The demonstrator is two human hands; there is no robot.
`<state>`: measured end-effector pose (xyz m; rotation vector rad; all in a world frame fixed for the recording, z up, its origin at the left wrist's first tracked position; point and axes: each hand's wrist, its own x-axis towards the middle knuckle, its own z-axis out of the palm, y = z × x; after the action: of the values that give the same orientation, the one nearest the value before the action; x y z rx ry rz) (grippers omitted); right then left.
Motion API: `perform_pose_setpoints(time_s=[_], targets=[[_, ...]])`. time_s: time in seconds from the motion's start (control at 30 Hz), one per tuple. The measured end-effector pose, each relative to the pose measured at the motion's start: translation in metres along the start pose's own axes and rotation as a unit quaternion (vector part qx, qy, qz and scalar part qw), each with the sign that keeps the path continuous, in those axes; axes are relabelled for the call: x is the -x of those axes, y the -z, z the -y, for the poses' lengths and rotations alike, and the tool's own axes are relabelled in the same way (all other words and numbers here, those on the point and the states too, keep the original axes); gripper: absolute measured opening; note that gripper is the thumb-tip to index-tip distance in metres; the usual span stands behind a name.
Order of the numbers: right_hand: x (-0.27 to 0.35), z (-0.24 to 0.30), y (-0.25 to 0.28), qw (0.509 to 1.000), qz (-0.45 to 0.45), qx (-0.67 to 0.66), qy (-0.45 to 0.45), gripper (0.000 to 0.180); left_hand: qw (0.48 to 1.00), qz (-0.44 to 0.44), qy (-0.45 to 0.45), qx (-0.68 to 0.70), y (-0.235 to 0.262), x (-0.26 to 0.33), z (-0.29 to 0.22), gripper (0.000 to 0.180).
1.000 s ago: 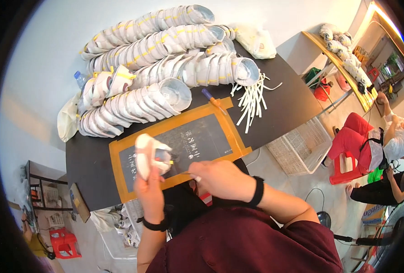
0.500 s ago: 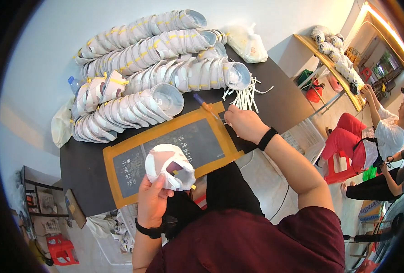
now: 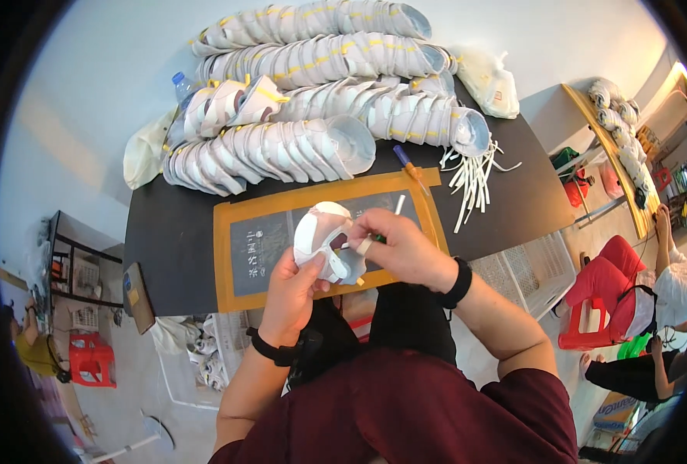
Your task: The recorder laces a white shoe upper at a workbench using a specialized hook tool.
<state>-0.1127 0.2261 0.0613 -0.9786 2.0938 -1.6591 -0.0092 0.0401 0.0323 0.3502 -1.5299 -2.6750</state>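
Observation:
My left hand (image 3: 291, 292) is closed round the lower edge of a small white and grey shoe upper (image 3: 318, 232), thumb on the outside. The upper's opening faces my right hand (image 3: 401, 246), whose fingers pinch a narrow white strip (image 3: 400, 205) at that opening. One end of the strip sticks up above the hand; its other end is partly hidden by the fingers. Beyond the right hand hangs a bunch of similar white strips (image 3: 471, 184) over the dark table (image 3: 506, 189). A thin tool with a blue and orange handle (image 3: 407, 161) lies nearby.
Long rows of nested shoe uppers (image 3: 270, 153) fill the table's far side. A dark panel edged in brown tape (image 3: 224, 259) lies in front of me. Plastic bags (image 3: 489, 83) flank the rows. A white crate (image 3: 533, 271) stands right; another person (image 3: 676, 282) sits beyond.
My right hand has come from beside the bunch of strips to the upper's opening, a white strip in its fingers. The left hand still holds the upper. My view has shifted.

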Motion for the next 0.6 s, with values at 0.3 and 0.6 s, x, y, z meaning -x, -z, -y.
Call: perform_pose_setpoints(time_s=[0.3, 0.6], targets=[[-0.004, 0.004, -0.022, 0.999, 0.032, 0.004, -0.038, 0.006, 0.995, 0.014, -0.044, -0.091, 0.005, 0.007, -0.001, 0.023], [0.000, 0.011, -0.020, 0.998, 0.038, 0.052, -0.019, 0.006, 0.976, 0.009, -0.077, -0.201, -0.002, 0.015, -0.006, 0.023]])
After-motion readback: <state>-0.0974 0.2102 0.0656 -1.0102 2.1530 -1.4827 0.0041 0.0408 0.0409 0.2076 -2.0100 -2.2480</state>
